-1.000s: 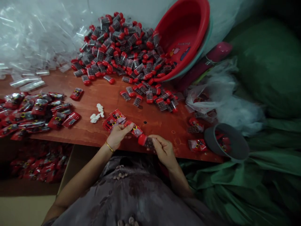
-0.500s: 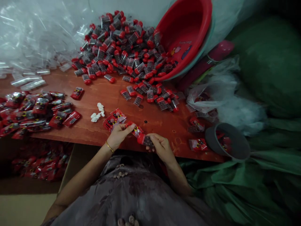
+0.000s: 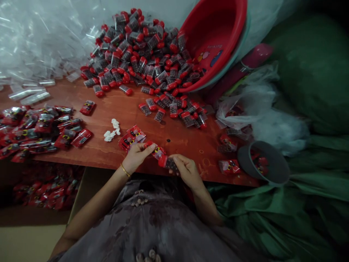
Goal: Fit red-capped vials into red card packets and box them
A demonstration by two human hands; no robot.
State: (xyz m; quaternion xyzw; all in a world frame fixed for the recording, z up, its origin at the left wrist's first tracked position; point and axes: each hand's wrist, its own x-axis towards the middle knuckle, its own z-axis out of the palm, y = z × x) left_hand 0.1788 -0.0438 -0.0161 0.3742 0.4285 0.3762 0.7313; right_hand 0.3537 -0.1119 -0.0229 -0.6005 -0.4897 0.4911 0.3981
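Observation:
My left hand pinches a small red printed wrapper between thumb and fingers near the table's front edge. Opposite it, my right hand grips a small clear container with a red cap and dark contents. The capped end meets the wrapper's right end; whether it is inside cannot be made out. Under and behind my left hand lie more flat red printed wrappers. Crumpled white bits are just left of them.
A big pile of red-capped containers spills from a tilted red basin. Finished-looking red packets heap at left, with clear plastic sleeves behind. At right are a grey tub and a plastic bag.
Both hands keep the same hold, the wrapper and container still end to end. The view has shifted very slightly.

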